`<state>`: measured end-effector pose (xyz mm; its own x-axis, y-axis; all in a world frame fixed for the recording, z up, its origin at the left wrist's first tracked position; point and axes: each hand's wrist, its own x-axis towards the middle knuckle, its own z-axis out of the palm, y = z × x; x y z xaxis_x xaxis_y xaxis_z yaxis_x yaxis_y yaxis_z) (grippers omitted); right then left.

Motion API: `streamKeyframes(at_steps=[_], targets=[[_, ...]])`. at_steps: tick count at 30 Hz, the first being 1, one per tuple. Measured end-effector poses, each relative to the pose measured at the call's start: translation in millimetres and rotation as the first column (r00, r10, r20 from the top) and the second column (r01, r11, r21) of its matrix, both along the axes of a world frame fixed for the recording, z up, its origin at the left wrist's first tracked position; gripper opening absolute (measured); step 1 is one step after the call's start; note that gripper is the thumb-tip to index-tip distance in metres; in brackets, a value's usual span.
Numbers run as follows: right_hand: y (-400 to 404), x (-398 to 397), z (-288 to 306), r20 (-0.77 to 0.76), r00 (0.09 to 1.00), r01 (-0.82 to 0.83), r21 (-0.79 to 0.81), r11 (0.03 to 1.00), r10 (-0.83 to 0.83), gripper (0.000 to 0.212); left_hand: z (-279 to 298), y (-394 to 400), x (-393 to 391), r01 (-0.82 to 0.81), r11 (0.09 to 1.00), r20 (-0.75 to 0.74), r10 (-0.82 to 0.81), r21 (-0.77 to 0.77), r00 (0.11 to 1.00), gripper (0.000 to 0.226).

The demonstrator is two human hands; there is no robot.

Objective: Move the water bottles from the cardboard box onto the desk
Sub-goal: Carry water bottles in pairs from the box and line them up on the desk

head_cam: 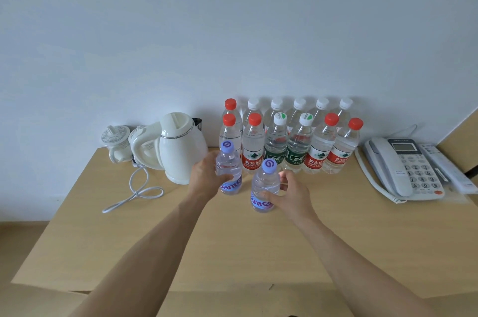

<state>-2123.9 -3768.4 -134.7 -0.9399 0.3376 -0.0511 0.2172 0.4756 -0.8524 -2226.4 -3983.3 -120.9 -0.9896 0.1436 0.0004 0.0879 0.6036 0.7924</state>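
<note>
On the desk (232, 252), a little in front of the standing rows, two small bottles with lilac caps are each held by one of the hands. The left hand (204, 177) wraps its fingers round the left lilac-capped bottle (229, 169), just beside the kettle. The right hand (289, 195) curls round the right lilac-capped bottle (263, 190), thumb across its front; this bottle is nearer the camera. Whether either bottle's base touches the desk cannot be told. Behind them, a front row of bottles (289, 146) stands upright with red and green labels, red and white caps. Against the wall stands a back row of bottles (300, 104), mostly white-capped. Left of the bottles sits a white electric kettle (181, 148), its cord (137, 192) looped on the desk, with a small lidded ceramic cup (116, 141) beyond it. At the right edge lies a corded telephone (403, 166).
</note>
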Motion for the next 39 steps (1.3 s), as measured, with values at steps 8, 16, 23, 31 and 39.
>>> streamKeyframes(at_steps=[8, 16, 23, 31, 39], targets=[[-8.3, 2.2, 4.2, -0.031, 0.998, 0.054, -0.005, 0.999, -0.054, 0.048, 0.1, -5.1, -1.2, 0.034, 0.999, 0.036, -0.034, -0.001, 0.999, 0.061], [-5.2, -14.9, 3.2, -0.051, 0.998, 0.029, -0.005, 1.0, -0.029, 0.04, 3.1, -8.7, -1.2, 0.029, 1.0, 0.064, -0.029, -0.002, 0.997, 0.058], [-7.5, -42.2, 8.0, -0.026, 0.999, 0.019, -0.015, 1.0, -0.019, 0.044, 4.1, -5.9, -2.2, 0.02, 1.0, 0.059, -0.019, -0.019, 0.998, 0.052], [-6.8, -56.4, 12.5, 0.002, 0.998, -0.069, -0.093, 0.993, 0.069, 0.04, 5.4, -6.4, 0.1, 0.011, 1.0, 0.069, -0.011, 0.003, 0.998, 0.055], [-9.5, -50.8, 20.1, -0.02, 0.999, -0.043, 0.056, 0.998, 0.044, 0.06, 13.1, -8.1, -2.4, 0.04, 0.999, 0.059, -0.039, -0.029, 0.998, 0.06]])
